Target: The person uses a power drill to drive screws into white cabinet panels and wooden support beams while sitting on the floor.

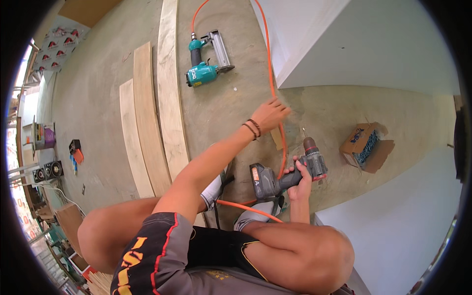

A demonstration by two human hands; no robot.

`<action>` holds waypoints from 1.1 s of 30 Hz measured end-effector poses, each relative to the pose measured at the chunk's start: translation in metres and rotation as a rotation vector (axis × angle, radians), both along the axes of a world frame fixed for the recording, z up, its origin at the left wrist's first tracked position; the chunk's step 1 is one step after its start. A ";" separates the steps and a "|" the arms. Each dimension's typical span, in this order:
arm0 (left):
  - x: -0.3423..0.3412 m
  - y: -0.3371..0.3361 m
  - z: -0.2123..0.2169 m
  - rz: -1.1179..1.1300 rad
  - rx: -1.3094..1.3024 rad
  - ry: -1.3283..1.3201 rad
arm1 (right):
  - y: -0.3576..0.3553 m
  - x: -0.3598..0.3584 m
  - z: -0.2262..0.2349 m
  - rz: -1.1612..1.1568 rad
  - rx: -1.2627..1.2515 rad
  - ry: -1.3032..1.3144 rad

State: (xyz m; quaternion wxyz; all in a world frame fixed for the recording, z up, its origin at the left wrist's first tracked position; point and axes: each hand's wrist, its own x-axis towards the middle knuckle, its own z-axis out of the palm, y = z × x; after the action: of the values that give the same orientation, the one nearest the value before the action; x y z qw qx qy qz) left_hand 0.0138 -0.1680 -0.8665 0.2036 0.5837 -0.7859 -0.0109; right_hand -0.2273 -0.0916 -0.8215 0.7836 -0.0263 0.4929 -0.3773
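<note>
My right hand [301,183] is wrapped round the handle of a grey and black cordless drill [314,164]. Its thin bit points away from me, and the battery is toward my feet. In front of the drill my left hand [271,115], slightly blurred, has its fingers curled together above the orange air hose [269,54]. What they pinch, if anything, is too small to make out. Right of the drill, an open cardboard box [356,141] holds many small bluish screws. A teal nail gun [202,73] lies on the floor further off, joined to the hose.
Several wooden boards [146,98] lie side by side at left. A large white panel piece [368,49] stands at the far right, and another white panel [388,221] is near my right knee. Small black and orange items [75,153] lie far left.
</note>
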 end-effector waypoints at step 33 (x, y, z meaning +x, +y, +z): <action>-0.011 -0.041 -0.002 0.764 0.686 1.637 | -0.028 0.061 -0.030 0.000 0.017 -0.285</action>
State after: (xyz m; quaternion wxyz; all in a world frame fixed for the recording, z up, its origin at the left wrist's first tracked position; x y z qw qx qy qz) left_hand 0.0026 -0.2092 -0.8682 0.4965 0.6394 -0.1120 -0.5763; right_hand -0.1659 -0.1197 -0.8519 0.8459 0.0343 0.3799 -0.3727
